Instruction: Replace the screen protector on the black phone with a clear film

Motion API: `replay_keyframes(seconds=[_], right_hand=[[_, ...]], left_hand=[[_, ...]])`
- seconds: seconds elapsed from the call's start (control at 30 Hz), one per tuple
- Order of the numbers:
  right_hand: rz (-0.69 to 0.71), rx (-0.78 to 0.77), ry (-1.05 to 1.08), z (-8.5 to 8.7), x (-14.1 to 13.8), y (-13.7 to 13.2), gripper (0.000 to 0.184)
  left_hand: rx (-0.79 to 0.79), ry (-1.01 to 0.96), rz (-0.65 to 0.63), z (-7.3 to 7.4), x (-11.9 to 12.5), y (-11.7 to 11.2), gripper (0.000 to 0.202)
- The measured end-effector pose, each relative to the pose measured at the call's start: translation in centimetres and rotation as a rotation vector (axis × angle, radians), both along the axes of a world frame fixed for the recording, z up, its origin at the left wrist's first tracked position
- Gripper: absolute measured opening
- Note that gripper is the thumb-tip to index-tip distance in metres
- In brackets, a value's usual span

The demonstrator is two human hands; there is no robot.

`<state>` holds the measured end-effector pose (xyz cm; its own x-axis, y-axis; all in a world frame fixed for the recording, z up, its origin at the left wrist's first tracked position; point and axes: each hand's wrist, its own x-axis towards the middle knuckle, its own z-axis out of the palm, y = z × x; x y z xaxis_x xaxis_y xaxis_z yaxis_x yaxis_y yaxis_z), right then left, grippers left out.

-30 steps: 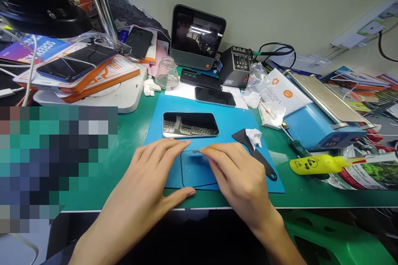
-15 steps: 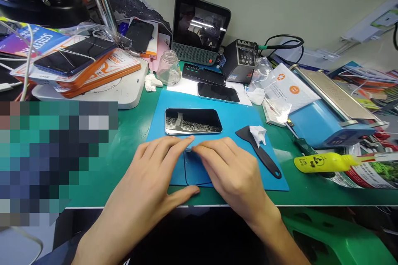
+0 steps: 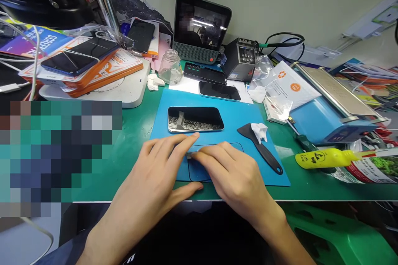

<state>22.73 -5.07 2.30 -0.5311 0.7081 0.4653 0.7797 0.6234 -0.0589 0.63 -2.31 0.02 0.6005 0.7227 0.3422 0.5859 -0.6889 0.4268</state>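
Note:
A blue work mat lies on the green bench. On it, a phone lies flat with its dark, reflecting face up. Nearer me, a clear rounded sheet rests on the mat. My left hand lies flat on the sheet's left edge, fingers stretched towards the phone's near edge. My right hand covers the right part of the sheet. Its fingertips are pinched on a small thin grey piece, right beside my left fingertips.
A black scraper with a white tissue wad lies right of my hands, with a yellow bottle further right. Behind the mat are two phones, a glass jar, a small screen and a soldering station. A blue machine stands at right.
My right fingertips have slid left along the sheet's far edge, closer to my left fingertips. My left hand has stayed flat. The view has shifted slightly.

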Motion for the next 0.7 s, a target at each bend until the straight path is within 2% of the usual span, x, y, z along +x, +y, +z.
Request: replay_keyframes(seconds=[0.2,0.27,0.33,0.43,0.57,0.63,0.7], right_hand=[[0.085,-0.171,0.098,1.2,1.4,-3.0,0.025],[0.044,-0.144,0.134,1.4,2.0,-3.0,0.024],[-0.061,-0.056,0.150,1.1,2.3,-2.6,0.026],[-0.172,0.061,0.093,0.4,1.8,-1.9,0.024],[-0.086,0.008,0.062,0.0,1.2,-3.1,0.022],[-0.015,-0.065,0.108,0.2,1.3,-4.0,0.024],[-0.005,-0.099,0.172,0.4,1.7,-4.4,0.026]], left_hand=[[0.003,0.027,-0.039,0.1,-0.2,0.1,0.081],[0.017,0.032,-0.043,0.1,-0.2,0.1,0.082],[0.031,0.032,-0.041,-0.1,-0.1,0.1,0.081],[0.046,0.016,-0.040,-0.3,0.0,0.1,0.079],[0.050,0.006,-0.026,-0.4,0.0,0.2,0.077],[0.037,0.018,-0.032,-0.3,-0.1,0.1,0.075],[0.024,0.027,-0.042,-0.3,-0.1,0.1,0.074]])
